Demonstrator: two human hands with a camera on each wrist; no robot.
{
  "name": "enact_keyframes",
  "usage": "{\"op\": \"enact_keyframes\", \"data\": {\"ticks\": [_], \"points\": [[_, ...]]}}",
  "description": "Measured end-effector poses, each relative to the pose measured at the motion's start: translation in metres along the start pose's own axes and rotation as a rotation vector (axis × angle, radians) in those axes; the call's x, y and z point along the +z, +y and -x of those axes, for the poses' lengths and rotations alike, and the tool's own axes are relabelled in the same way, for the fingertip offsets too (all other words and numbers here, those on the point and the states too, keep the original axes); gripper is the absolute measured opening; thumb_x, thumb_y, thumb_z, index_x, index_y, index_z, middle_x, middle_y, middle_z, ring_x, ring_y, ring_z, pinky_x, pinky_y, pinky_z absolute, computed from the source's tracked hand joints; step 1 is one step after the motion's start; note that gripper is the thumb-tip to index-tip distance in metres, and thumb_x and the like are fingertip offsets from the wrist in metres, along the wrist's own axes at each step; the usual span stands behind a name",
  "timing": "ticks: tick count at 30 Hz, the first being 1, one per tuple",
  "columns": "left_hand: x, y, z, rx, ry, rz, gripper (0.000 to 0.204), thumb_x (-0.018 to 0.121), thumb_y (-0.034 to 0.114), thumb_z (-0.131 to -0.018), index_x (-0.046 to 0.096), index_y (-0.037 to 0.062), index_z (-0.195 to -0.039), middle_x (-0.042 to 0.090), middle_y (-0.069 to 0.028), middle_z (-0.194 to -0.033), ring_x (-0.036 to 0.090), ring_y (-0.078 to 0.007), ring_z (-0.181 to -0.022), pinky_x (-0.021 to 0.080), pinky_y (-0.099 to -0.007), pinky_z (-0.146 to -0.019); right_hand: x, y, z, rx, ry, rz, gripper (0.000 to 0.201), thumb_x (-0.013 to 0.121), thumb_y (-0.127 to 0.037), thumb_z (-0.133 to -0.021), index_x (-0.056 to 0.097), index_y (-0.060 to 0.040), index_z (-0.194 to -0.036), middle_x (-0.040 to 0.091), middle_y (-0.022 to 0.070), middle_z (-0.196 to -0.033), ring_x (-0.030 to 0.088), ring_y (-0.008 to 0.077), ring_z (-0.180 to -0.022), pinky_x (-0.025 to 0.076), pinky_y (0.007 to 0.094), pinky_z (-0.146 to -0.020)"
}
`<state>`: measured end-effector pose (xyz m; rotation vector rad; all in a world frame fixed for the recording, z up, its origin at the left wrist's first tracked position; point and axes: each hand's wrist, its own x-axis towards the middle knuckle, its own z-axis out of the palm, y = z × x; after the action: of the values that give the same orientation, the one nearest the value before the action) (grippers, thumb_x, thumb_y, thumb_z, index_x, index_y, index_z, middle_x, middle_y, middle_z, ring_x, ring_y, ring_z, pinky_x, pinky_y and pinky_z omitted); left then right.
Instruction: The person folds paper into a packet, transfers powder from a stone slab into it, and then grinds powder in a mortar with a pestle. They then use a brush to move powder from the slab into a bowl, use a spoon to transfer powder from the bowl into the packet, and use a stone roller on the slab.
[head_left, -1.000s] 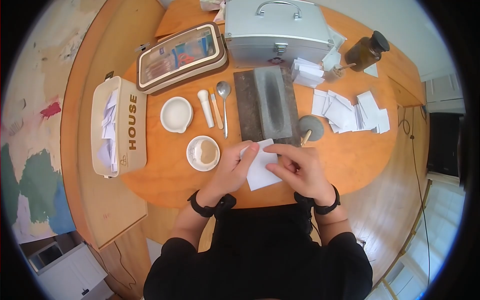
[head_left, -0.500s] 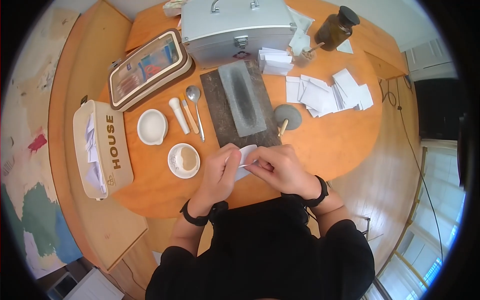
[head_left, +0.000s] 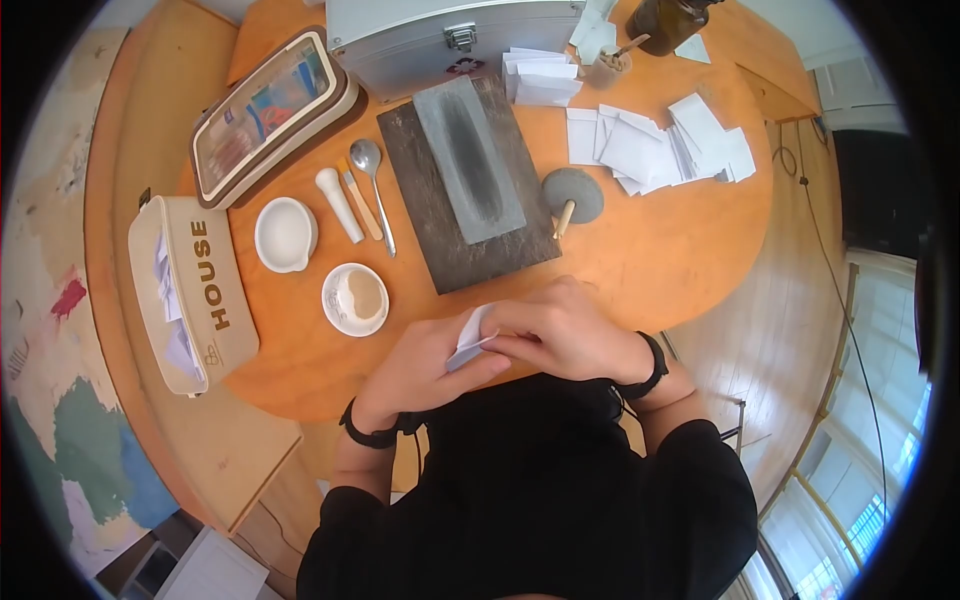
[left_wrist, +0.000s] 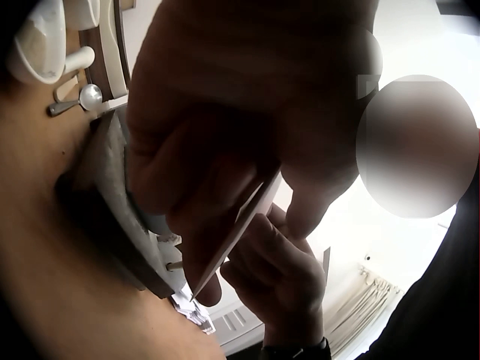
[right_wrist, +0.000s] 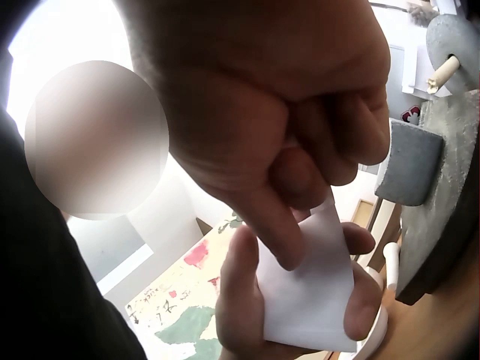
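In the head view my left hand holds a small white paper envelope near the table's front edge, close to the body. Fingers of my right hand pinch its upper edge. From the right wrist view, the envelope lies between the left thumb and fingers, while the right index finger and thumb meet at its top. Seen almost edge-on in the left wrist view, the envelope slants between both hands. Its inside is hidden. Left of the hands stands a small white bowl with beige powder.
Beyond the hands lies a dark board bearing a grey stone trough. A grey disc with a wooden handle, white mortar, pestle, brush and spoon surround it. Further envelopes lie right; a bin stands left.
Both hands have drawn the envelope back toward the body, off the board's near edge. The envelope has turned from lying flat to tilted, and the right fingers have closed on its edge. The head view has shifted.
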<state>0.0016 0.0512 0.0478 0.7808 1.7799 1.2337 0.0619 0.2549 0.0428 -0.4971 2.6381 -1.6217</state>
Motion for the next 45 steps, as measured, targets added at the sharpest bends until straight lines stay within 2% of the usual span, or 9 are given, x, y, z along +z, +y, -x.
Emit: {"op": "enact_keyframes", "data": {"ticks": [12,15,18,22,27,33,36,42,45], "points": [[-0.008,0.008,-0.009,-0.034,0.066,-0.163,0.032,0.071,0.014,-0.083,0.064,0.0055,-0.113,0.067,-0.016,-0.087,0.065,-0.0359,-0.079,0.052,-0.0364,-0.069,-0.017,-0.003,-0.012,0.035,-0.118,0.061,0.009,0.067,-0.015,-0.085,0.064,-0.0069,-0.084,0.061,0.0136,-0.068,0.06,0.0363,-0.064,0.046,0.0433,-0.055],[-0.012,0.005,-0.012,-0.104,0.044,-0.119,0.034,0.071,0.017,-0.085,0.063,0.0064,-0.116,0.067,-0.0129,-0.083,0.066,-0.029,-0.074,0.051,-0.0337,-0.069,-0.019,0.001,-0.012,0.005,-0.119,0.093,0.01,0.067,-0.015,-0.085,0.066,-0.0058,-0.084,0.062,0.0131,-0.068,0.06,0.0353,-0.063,0.045,0.0432,-0.054],[-0.014,-0.006,-0.012,-0.01,0.142,-0.057,0.038,0.072,0.025,-0.086,0.062,0.0057,-0.118,0.066,-0.0074,-0.082,0.061,-0.0186,-0.065,0.048,-0.0292,-0.063,-0.01,-0.002,-0.012,0.011,0.116,0.113,0.01,0.067,-0.015,-0.085,0.066,-0.0054,-0.083,0.061,0.0125,-0.066,0.06,0.034,-0.06,0.044,0.0424,-0.052],[-0.006,-0.017,-0.012,0.187,0.279,0.281,0.043,0.063,0.038,-0.094,0.061,0.0014,-0.117,0.065,-0.0022,-0.089,0.051,-0.0078,-0.064,0.039,-0.0231,-0.056,-0.004,-0.005,-0.014,0.022,0.136,0.115,0.009,0.066,-0.015,-0.087,0.067,-0.0054,-0.085,0.06,0.0126,-0.064,0.059,0.0333,-0.057,0.044,0.0418,-0.05],[-0.027,-0.035,-0.002,0.08,0.024,0.611,0.048,0.048,0.043,-0.101,0.06,-0.0013,-0.117,0.063,-0.0021,-0.092,0.053,-0.0078,-0.075,0.041,-0.0217,-0.063,-0.006,-0.004,-0.015,-0.075,0.009,0.007,0.009,0.067,-0.014,-0.087,0.068,-0.0059,-0.088,0.059,0.0134,-0.062,0.059,0.0341,-0.057,0.043,0.0422,-0.05],[-0.015,-0.027,-0.013,0.17,0.2,0.187,0.052,0.044,0.046,-0.101,0.06,-0.0003,-0.117,0.064,-0.0036,-0.093,0.047,-0.0046,-0.066,0.033,-0.0202,-0.055,-0.015,-0.01,-0.016,0.018,-0.142,0.266,0.011,0.064,-0.014,-0.088,0.069,-0.0051,-0.094,0.06,0.0146,-0.063,0.059,0.0345,-0.057,0.044,0.043,-0.05],[-0.018,-0.016,-0.008,0.113,0.191,0.336,0.054,0.043,0.047,-0.1,0.057,-0.0001,-0.121,0.066,-0.0049,-0.094,0.042,-0.0019,-0.061,0.028,-0.019,-0.051,-0.015,-0.013,-0.016,0.019,-0.041,0.22,0.013,0.062,-0.014,-0.089,0.068,-0.0041,-0.096,0.06,0.0144,-0.063,0.06,0.0341,-0.057,0.044,0.0425,-0.05],[-0.013,-0.036,-0.01,0.103,0.289,0.571,0.059,0.038,0.056,-0.098,0.056,0.0015,-0.112,0.065,-0.0058,-0.088,0.034,-0.0016,-0.05,0.025,-0.0163,-0.047,-0.016,-0.019,-0.019,0.006,0.031,0.177,0.016,0.064,-0.013,-0.09,0.069,-0.0034,-0.102,0.059,0.0134,-0.061,0.06,0.0329,-0.055,0.042,0.0401,-0.048],[-0.015,-0.04,-0.017,0.088,0.366,0.773,0.062,0.033,0.061,-0.097,0.055,0.0034,-0.103,0.064,-0.0057,-0.083,0.03,-0.003,-0.047,0.021,-0.0172,-0.043,-0.027,-0.027,-0.019,-0.037,0.098,-0.074,0.024,0.067,-0.006,-0.087,0.068,-0.0008,-0.11,0.046,0.0064,-0.051,0.046,0.0195,-0.042,0.032,0.0308,-0.045]]}}
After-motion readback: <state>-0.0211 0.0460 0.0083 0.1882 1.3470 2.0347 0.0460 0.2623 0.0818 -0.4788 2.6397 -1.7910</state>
